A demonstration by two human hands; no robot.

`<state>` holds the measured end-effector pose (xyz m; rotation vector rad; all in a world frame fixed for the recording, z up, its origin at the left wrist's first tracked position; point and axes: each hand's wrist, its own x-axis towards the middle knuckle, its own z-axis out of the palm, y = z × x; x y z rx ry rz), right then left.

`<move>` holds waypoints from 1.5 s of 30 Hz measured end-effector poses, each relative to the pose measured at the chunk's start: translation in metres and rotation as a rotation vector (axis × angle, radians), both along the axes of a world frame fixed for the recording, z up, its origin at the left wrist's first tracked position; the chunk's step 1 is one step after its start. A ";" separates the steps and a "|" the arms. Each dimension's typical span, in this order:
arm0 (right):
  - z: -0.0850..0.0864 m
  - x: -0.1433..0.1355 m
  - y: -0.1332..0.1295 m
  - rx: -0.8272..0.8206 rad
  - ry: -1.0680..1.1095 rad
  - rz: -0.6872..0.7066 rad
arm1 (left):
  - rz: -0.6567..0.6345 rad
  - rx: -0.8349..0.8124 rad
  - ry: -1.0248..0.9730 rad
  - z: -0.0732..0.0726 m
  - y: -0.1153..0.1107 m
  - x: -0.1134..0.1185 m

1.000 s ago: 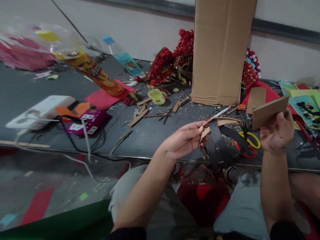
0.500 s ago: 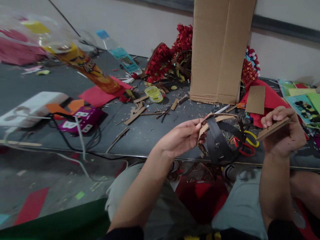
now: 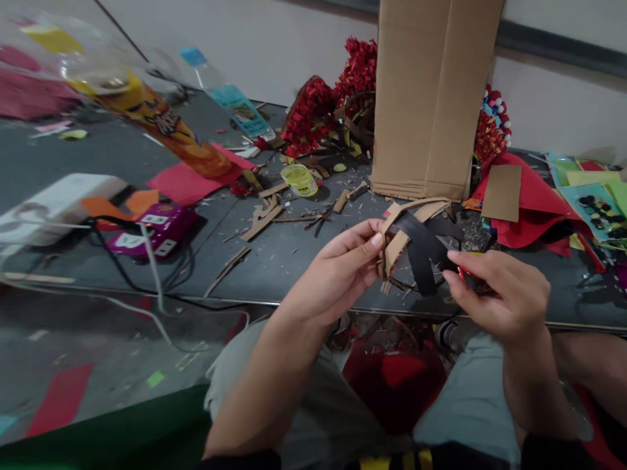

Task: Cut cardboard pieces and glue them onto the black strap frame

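My left hand (image 3: 350, 261) pinches the edge of a round frame of bent cardboard strips (image 3: 396, 245) between thumb and fingers. Black strips (image 3: 421, 258) cross over the frame, which is held just above the table's front edge. At the frame's right side, my right hand (image 3: 504, 297) is closed on a pair of scissors (image 3: 461, 271) with red and yellow on the handles. Most of the handles are hidden by the fingers, and grey blade tips show close to the black strips.
A tall cardboard panel (image 3: 424, 98) stands behind the hands. Cardboard scraps (image 3: 264, 222) and a small yellow tub (image 3: 300, 180) lie left of it. Further left are a purple box (image 3: 157, 232), a white power strip (image 3: 63, 205) with cables, and bottles. Red sheets (image 3: 533, 196) lie right.
My right hand has come left and down to the scissors, which lay on the table before. The cardboard piece it held no longer shows. My left hand still holds the frame, now tilted differently.
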<state>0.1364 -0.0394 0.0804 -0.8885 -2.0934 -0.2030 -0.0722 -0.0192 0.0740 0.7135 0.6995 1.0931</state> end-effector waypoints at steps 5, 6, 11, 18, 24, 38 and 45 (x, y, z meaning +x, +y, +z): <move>0.001 -0.004 -0.002 0.113 -0.065 -0.021 | 0.036 0.025 0.001 0.001 -0.004 0.001; 0.002 -0.005 -0.003 0.116 -0.073 -0.035 | 0.034 0.032 -0.004 0.001 -0.004 0.001; 0.001 -0.009 -0.006 0.119 -0.065 -0.100 | 0.059 0.033 -0.006 0.003 -0.007 0.002; -0.003 -0.015 -0.007 0.131 0.008 -0.102 | 0.078 0.024 -0.025 0.002 -0.007 0.001; 0.009 0.005 -0.008 0.043 0.186 -0.245 | 0.043 -0.006 -0.094 0.000 0.003 -0.005; 0.023 0.030 -0.008 -0.090 0.213 -0.351 | -0.005 -0.028 -0.052 -0.004 0.009 -0.009; 0.023 0.017 -0.013 -0.311 0.139 -0.093 | -0.034 -0.075 -0.018 -0.004 0.006 -0.011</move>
